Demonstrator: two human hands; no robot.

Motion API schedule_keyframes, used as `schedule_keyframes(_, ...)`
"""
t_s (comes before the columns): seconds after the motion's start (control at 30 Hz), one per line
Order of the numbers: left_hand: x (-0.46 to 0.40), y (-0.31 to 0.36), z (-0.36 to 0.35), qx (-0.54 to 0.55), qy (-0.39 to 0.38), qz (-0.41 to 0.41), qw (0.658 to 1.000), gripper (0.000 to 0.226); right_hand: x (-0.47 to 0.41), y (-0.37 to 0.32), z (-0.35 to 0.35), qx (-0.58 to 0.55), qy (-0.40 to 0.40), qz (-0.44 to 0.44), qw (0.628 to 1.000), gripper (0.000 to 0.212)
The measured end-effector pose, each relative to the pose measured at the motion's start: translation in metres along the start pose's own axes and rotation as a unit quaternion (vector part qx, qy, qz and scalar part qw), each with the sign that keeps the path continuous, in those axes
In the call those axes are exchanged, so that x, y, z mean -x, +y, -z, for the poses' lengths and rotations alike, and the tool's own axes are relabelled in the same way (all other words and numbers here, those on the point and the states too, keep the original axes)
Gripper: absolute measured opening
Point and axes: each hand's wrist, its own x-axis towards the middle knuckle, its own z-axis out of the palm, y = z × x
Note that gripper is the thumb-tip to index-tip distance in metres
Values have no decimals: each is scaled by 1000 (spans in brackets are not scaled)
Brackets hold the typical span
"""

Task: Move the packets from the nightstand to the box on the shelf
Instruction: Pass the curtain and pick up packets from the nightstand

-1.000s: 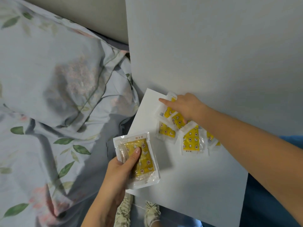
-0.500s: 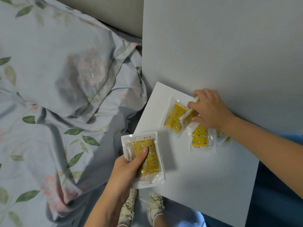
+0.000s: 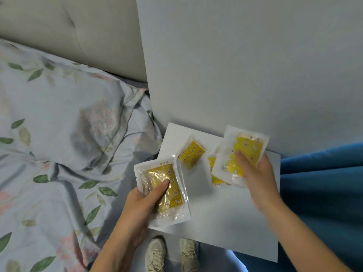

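White and bare, the nightstand (image 3: 225, 222) fills the lower centre of the frame, with a floral pillow (image 3: 64, 122) at left and a blue cloth (image 3: 322, 183) at right. No box or shelf is in sight.

At the nightstand's left edge, the left hand (image 3: 141, 205) pinches a large yellow packet (image 3: 165, 185), thumb on top and fingers beneath. Its long axis runs roughly up and down the frame, tilted a little, printed end toward the top. The right hand (image 3: 257, 173), slightly blurred, has its thumb pressed on a second large packet (image 3: 241, 154) held above the surface at centre right; that one leans top-right to bottom-left.

Two packets are left on the surface: a small one (image 3: 191, 153) between the hands, lying diagonally, and another (image 3: 215, 173) mostly hidden under the raised packet.

To gather well, I would stack the right packet squarely on the left one, long edges matched, so one hand is free for the last two. The film looks slippery, so a firm pinch near the middle seems wiser than gripping a corner.
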Motion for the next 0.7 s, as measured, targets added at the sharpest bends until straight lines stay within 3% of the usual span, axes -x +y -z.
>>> schedule_keyframes(0.07,21,18,-12,-4,-28,-21,999,35,38,-8,3,-144,8,-91,985,25)
schedule_keyframes(0.13,46,38,-25,-23,-53,-48,997,36,76,-26,8,-186,15,-119,975,24)
schedule_keyframes(0.33,133,112,-46,-55,-87,-140,985,30,163,-100,27,-196,13,-78,977,40)
schedule_keyframes(0.5,204,154,-51,-68,-112,-188,973,27,204,-156,30,-150,-9,-71,986,22)
schedule_keyframes(0.7,276,202,-50,-57,-94,-246,963,22,230,-228,38,-197,-35,21,980,15)
